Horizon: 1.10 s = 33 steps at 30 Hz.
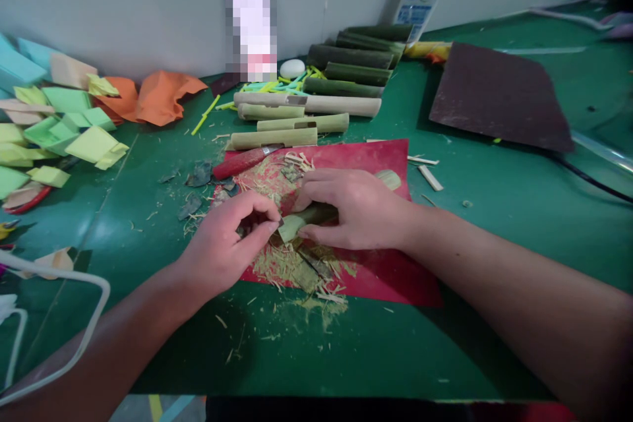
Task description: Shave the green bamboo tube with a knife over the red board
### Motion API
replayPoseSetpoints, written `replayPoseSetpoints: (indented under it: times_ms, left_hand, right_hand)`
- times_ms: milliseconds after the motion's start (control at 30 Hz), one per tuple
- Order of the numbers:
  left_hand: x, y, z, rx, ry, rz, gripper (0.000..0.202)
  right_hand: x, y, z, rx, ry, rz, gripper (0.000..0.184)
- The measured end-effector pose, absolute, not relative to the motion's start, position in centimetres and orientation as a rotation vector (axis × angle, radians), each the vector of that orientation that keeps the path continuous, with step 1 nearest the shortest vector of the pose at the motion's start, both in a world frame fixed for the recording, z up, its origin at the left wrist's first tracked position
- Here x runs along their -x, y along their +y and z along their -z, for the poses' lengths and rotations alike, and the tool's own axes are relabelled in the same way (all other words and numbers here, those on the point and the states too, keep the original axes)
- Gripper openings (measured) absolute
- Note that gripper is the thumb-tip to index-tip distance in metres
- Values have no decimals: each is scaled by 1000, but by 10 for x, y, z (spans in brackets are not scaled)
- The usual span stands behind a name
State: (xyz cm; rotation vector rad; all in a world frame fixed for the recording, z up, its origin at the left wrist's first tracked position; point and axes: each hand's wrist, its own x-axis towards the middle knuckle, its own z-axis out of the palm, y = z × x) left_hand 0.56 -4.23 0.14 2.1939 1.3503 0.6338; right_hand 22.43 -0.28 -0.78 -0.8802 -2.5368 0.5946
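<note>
My right hand (351,208) is wrapped over a pale green bamboo piece (291,227) lying on a red sheet (390,277). Part of the bamboo is hidden under the palm. At its left end, my left hand (237,237) is closed in a pinch, thumb against forefinger. A tiny dark edge shows at those fingertips, too small to name. Beneath both hands, bamboo shavings and dust (277,267) cover the sheet. A red-handled knife (242,163) lies along the sheet's upper left edge, just beyond my left hand.
Several cut bamboo tubes (306,104) lie in a row at the back. Folded coloured papers (59,125) and orange paper (168,99) are on the left. A dark brown sheet (499,99) rests at right. A white cable (93,316) loops over my left forearm.
</note>
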Motion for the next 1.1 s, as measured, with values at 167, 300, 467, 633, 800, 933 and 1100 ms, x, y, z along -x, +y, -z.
replayPoseSetpoints:
  times_ms: [167, 300, 467, 633, 800, 933, 1100]
  left_hand:
    - [-3, -43, -5, -2374, 1253, -674, 8]
    - [0, -43, -5, -2480, 1186, -686, 10]
    - [2, -43, -5, -2540, 1176, -657, 11]
    - [2, -43, -7, -2524, 1192, -668, 13]
    - [3, -44, -5, -2499, 1229, -643, 13]
    - [3, -45, -5, -2500, 1244, -640, 14]
    - [2, -44, -6, -2551, 1204, -608, 15]
  right_hand:
    - [-224, -3, 7, 883, -2544, -596, 21]
    - [-224, -3, 7, 882, -2530, -604, 19]
    - [-225, -3, 6, 874, -2510, -623, 18]
    - [-225, -3, 6, 879, -2515, -634, 19]
    - [-225, -4, 7, 884, -2509, -632, 19]
    - [-225, -3, 7, 879, -2507, -634, 19]
    - [-225, -3, 7, 872, -2499, -642, 19]
